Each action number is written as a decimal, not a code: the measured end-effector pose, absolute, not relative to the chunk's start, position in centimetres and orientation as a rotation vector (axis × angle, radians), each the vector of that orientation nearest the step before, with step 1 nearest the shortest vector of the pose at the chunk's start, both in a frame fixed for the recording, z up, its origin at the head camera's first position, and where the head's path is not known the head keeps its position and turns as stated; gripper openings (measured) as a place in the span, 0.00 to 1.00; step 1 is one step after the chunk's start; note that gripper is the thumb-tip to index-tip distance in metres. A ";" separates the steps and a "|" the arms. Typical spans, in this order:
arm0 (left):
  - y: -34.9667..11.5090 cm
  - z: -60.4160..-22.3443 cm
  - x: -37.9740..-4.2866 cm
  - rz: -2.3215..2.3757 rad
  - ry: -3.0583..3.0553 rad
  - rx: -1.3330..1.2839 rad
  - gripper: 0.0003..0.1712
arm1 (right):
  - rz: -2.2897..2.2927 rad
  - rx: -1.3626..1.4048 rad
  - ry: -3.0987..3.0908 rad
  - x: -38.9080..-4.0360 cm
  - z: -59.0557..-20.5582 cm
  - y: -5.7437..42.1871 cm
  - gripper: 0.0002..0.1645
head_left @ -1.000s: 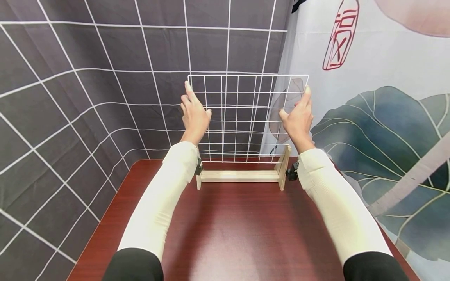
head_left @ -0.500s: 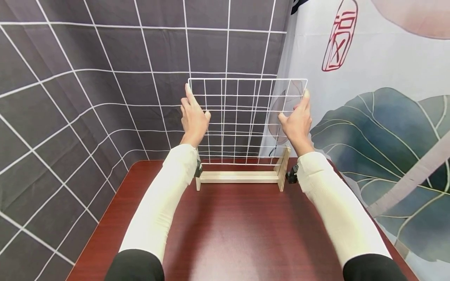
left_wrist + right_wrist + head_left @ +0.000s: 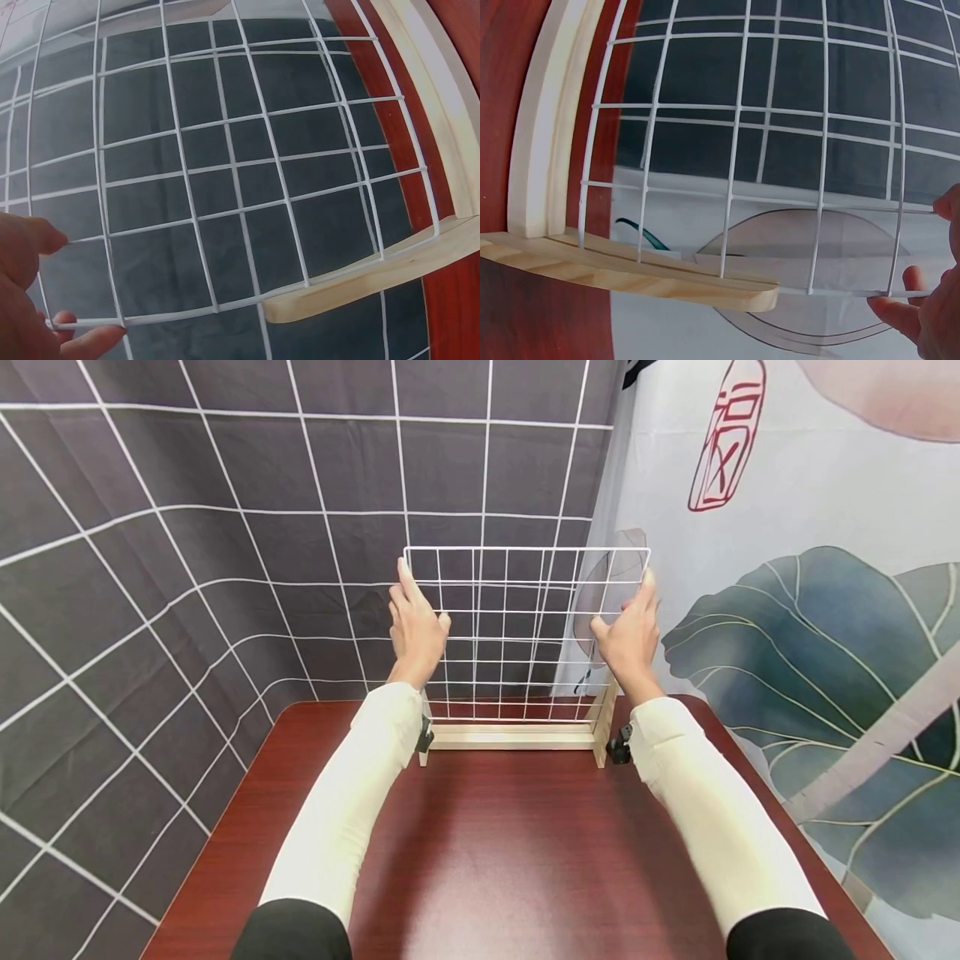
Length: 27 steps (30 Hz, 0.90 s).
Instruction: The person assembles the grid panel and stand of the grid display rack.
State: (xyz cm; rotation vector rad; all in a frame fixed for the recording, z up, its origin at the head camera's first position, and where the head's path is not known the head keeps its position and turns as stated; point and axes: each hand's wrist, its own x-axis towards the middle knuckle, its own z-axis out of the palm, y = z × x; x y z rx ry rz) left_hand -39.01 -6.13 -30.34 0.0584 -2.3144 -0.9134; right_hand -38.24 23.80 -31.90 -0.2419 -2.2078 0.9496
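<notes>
A white wire grid panel [image 3: 504,611] stands upright between both hands, its bottom wire close above the crossbar of a pale wooden stand [image 3: 513,739]. My left hand [image 3: 417,631] grips the panel's left edge, thumb in front along a wire. On the right edge, my right hand [image 3: 628,635] grips it at about the same height. In the left wrist view, the panel's side wire runs along the stand's left upright [image 3: 352,292]. The right wrist view shows the other side wire running into a groove in the right upright [image 3: 652,281].
The stand rests near the back of a reddish-brown wooden table [image 3: 510,852]. Behind it hangs a grey cloth with white grid lines [image 3: 240,468]. A white curtain with a painted leaf [image 3: 810,635] hangs at the right. Dark cameras sit at both wrists.
Both hands have lowered the wire grid panel, bringing its bottom wire nearer the stand's crossbar. The stand has stayed in place, and the grip on both edges looks the same.
</notes>
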 end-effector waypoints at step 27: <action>-6.0 -34.0 -38.6 -0.899 -2.295 0.070 0.62 | 0.970 -0.238 -2.200 -38.1 -35.3 23.6 0.63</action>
